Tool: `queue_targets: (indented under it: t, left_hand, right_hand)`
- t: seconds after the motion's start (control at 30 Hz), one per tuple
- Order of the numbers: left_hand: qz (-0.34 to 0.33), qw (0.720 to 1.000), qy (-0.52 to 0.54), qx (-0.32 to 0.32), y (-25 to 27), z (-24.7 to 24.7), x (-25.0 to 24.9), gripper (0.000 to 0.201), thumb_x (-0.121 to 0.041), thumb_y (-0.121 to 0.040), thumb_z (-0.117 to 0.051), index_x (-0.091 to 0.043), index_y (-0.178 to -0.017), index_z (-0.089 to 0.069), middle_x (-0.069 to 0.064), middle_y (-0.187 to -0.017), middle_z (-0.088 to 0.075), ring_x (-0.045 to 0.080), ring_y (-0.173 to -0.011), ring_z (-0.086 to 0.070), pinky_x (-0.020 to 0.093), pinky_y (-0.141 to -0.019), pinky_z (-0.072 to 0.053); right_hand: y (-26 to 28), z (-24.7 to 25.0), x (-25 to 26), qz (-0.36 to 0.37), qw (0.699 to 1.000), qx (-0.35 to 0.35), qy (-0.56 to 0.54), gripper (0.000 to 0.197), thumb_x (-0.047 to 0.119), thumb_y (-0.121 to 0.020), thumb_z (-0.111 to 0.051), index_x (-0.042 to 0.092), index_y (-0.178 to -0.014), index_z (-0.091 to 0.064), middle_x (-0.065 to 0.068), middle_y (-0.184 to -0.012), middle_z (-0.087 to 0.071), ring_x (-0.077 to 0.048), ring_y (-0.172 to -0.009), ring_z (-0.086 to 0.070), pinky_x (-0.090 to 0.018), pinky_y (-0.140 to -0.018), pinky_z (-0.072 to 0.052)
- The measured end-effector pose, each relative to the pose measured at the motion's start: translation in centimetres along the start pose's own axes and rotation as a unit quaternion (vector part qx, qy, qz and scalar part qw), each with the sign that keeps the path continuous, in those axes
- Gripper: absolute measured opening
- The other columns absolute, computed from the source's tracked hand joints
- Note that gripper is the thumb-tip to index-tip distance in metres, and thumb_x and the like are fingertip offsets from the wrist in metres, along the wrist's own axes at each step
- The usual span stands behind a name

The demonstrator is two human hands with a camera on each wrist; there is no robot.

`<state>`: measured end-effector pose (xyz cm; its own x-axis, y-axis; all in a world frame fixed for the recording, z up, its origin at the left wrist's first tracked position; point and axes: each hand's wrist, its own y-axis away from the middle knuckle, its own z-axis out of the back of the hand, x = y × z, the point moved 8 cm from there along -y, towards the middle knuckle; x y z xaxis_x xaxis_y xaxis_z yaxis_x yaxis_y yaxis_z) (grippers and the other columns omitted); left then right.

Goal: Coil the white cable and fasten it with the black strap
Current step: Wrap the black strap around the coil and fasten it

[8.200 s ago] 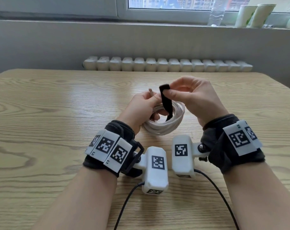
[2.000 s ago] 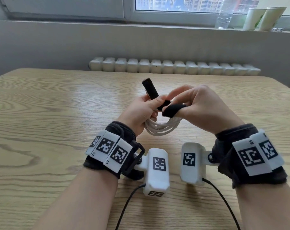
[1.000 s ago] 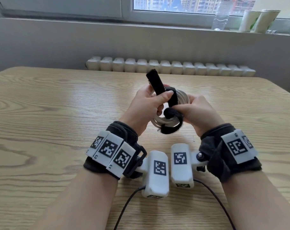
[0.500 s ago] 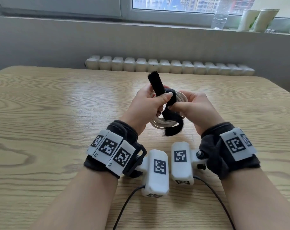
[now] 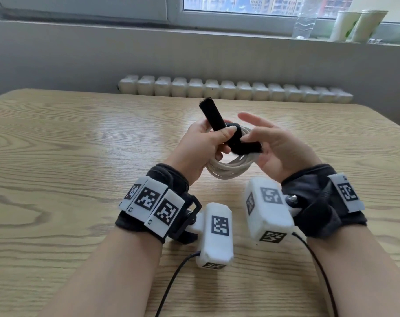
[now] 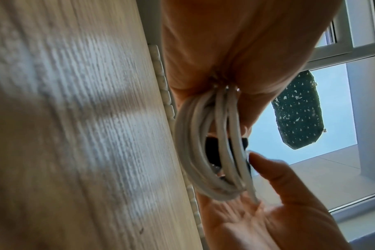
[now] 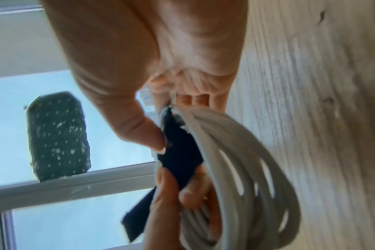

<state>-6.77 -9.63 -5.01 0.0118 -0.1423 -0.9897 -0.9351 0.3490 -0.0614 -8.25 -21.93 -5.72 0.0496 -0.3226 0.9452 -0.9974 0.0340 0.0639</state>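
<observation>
Hands are meeting above the wooden table [image 5: 80, 156]. Left hand [image 5: 201, 149] is gripping the coiled white cable [image 5: 226, 170] and pinning the black strap [image 5: 214, 118], whose free end is pointing toward eleven o'clock. Right hand [image 5: 279, 149], fingers mostly extended, is pinching the strap's other end against the coil.

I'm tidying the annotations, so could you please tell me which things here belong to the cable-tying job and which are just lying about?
In use: white cable, black strap, left hand, right hand.

Lying about: water bottle, paper cups on the windowsill, radiator.
</observation>
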Motion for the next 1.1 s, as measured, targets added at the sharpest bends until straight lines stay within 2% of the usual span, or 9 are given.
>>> queue_targets:
  t: [0.1,0.23,0.37,0.43,0.5,0.67,0.87,0.97,1.1]
  left_hand:
    - [0.027,0.999,0.038,0.018,0.1,-0.3,0.4,0.014,-0.006,-0.091,-0.056,-0.003,-0.105,-0.056,0.007,-0.078,-0.057,0.008,-0.049,-0.046,0.017,-0.042,-0.037]
    - [0.05,0.997,0.058,0.033,0.2,-0.3,0.4,0.016,-0.006,-0.091,-0.055,-0.001,-0.107,-0.057,0.008,-0.078,-0.057,0.009,-0.051,-0.045,0.017,-0.043,-0.036]
    - [0.079,0.994,0.054,0.053,0.4,-0.4,0.8,0.026,-0.009,-0.092,-0.055,0.003,-0.114,-0.056,0.012,-0.088,-0.053,0.01,-0.052,-0.042,0.017,-0.043,-0.036]
    - [0.094,0.992,0.049,0.071,0.5,-0.6,1.0,0.021,-0.011,-0.092,-0.055,0.002,-0.109,-0.057,0.012,-0.088,-0.052,0.009,-0.052,-0.041,0.017,-0.043,-0.036]
    - [0.109,0.989,0.041,0.089,0.7,-0.8,1.2,0.022,-0.013,-0.092,-0.056,0.002,-0.108,-0.057,0.012,-0.09,-0.054,0.009,-0.051,-0.039,0.016,-0.042,-0.036]
    - [0.144,0.98,0.01,0.135,1.3,-1.6,1.9,0.014,-0.015,-0.092,-0.055,-0.003,-0.097,-0.059,0.013,-0.098,-0.056,0.005,-0.046,-0.037,0.014,-0.04,-0.034]
    - [0.137,0.981,-0.001,0.134,1.3,-1.4,1.7,0.028,-0.016,-0.092,-0.056,0.002,-0.113,-0.058,0.012,-0.099,-0.066,0.01,-0.055,-0.059,0.014,-0.039,-0.038]
    - [0.107,0.987,-0.027,0.118,1.0,-0.9,1.2,0.027,-0.012,-0.09,-0.057,0.003,-0.113,-0.06,0.01,-0.091,-0.067,0.009,-0.055,-0.058,0.015,-0.042,-0.035]
    - [0.087,0.993,-0.026,0.081,0.7,-0.1,0.8,0.026,-0.009,-0.09,-0.057,0.005,-0.112,-0.062,0.012,-0.09,-0.067,0.009,-0.052,-0.056,0.015,-0.04,-0.034]
  right_hand:
    - [-0.3,0.4,0.5,0.008,0.997,-0.006,-0.081,0.042,-0.007,-0.081,-0.046,0.007,-0.12,-0.056,-0.018,-0.124,-0.061,-0.031,-0.105,-0.064,-0.04,-0.097,-0.05]
    - [-0.1,1.2,0.7,0.026,0.996,-0.036,-0.077,0.047,-0.016,-0.081,-0.029,0.0,-0.112,-0.061,-0.019,-0.119,-0.065,-0.032,-0.105,-0.066,-0.039,-0.097,-0.051]
    - [0.3,2.2,1.0,0.049,0.984,-0.085,0.151,0.039,-0.023,-0.07,-0.056,0.0,-0.098,-0.07,-0.021,-0.1,-0.072,-0.029,-0.092,-0.07,-0.042,-0.091,-0.054]
    - [0.4,2.6,1.1,0.059,0.971,-0.107,0.205,0.025,-0.008,-0.067,-0.074,0.004,-0.088,-0.074,-0.013,-0.081,-0.075,-0.023,-0.073,-0.068,-0.035,-0.074,-0.056]
    - [0.6,2.9,1.5,0.081,0.962,-0.144,0.217,0.01,0.005,-0.069,-0.079,0.01,-0.077,-0.075,-0.003,-0.064,-0.072,-0.014,-0.054,-0.061,-0.027,-0.055,-0.047]
    - [1.5,3.8,3.7,0.165,0.939,-0.218,0.208,0.01,0.007,-0.078,-0.075,0.014,-0.071,-0.07,-0.005,-0.071,-0.071,-0.018,-0.068,-0.069,-0.029,-0.07,-0.059]
    - [1.4,2.2,3.4,0.152,0.964,-0.133,0.175,0.011,0.0,-0.082,-0.068,0.011,-0.079,-0.07,-0.009,-0.08,-0.071,-0.02,-0.077,-0.069,-0.025,-0.072,-0.057]
    - [1.3,1.4,3.1,0.131,0.976,-0.081,0.155,0.009,0.0,-0.082,-0.067,0.009,-0.082,-0.07,-0.012,-0.085,-0.071,-0.021,-0.08,-0.069,-0.026,-0.077,-0.057]
    - [1.7,2.8,3.7,0.132,0.963,-0.142,0.187,0.008,0.015,-0.081,-0.072,0.012,-0.074,-0.069,-0.004,-0.076,-0.07,-0.015,-0.069,-0.065,-0.021,-0.063,-0.057]
